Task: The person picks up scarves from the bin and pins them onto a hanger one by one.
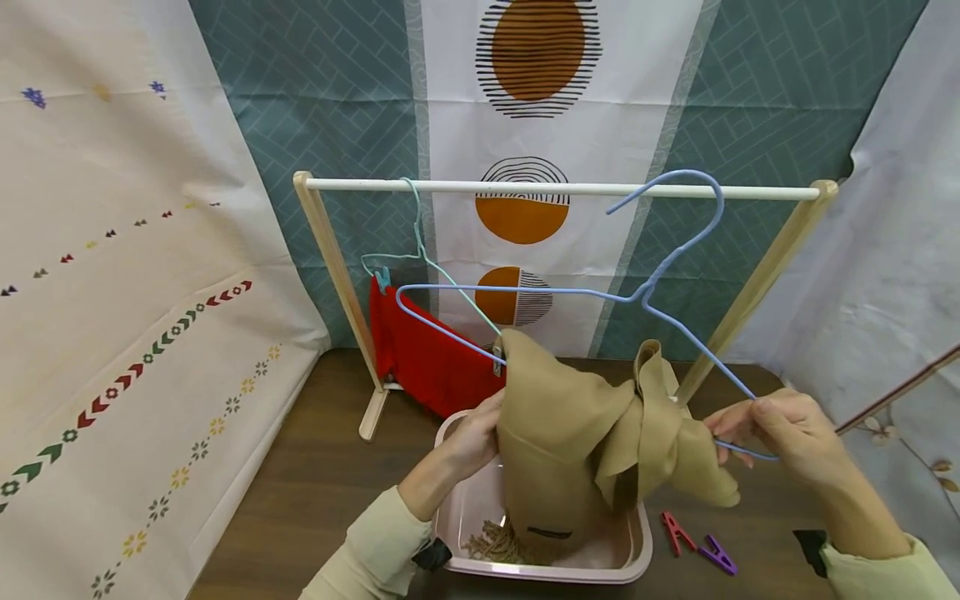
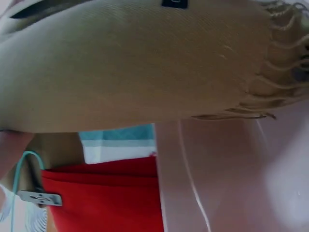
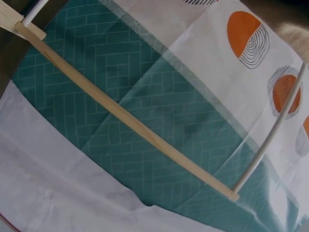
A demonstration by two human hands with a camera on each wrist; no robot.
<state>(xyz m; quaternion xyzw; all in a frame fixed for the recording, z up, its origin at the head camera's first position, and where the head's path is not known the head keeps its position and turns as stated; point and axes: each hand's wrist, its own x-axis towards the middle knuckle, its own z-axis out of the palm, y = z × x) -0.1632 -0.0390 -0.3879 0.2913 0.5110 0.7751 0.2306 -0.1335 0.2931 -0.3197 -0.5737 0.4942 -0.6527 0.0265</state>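
Observation:
A tan scarf with a fringed end hangs in folds over the lower part of a blue wire clothes hanger. My left hand grips the scarf's left edge, its fingers partly hidden behind the cloth. At the hanger's lower right corner, my right hand pinches the wire. The hanger's hook stands in front of the rack's white rod; whether they touch, I cannot tell. The fringe droops into a pale pink basin. The left wrist view shows the scarf up close; the right hand is outside the right wrist view.
A wooden rack with a white rod stands behind. On its left hangs a mint hanger with a red cloth clipped on. Red and purple clothespins lie right of the basin. Fabric drapes surround the table.

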